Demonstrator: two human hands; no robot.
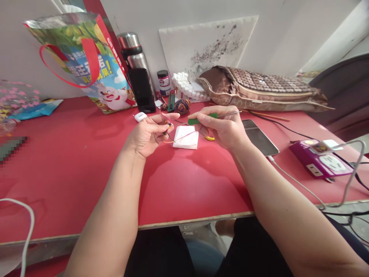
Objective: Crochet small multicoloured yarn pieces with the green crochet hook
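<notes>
Over the red table, my left hand (151, 132) pinches a thin multicoloured yarn (170, 125) between thumb and fingers, with a small dark bit of it at the fingertips. A loose strand runs across a white folded tissue or paper pad (186, 142) lying just below and between the hands. My right hand (223, 125) is closed around a crochet hook with a green handle (195, 121). Its metal shaft points right, away from my left hand; the hooked tip is too small to make out. Behind the hands sits a multicoloured yarn ball (182, 105).
A black phone (142, 90) leans by a steel flask (137, 57) and a printed bag (106, 77). White earbud case (140, 116) lies left. On the right are a tablet (259, 136), a purple power strip (317, 157) with cables, and a rolled beaded mat (265, 86).
</notes>
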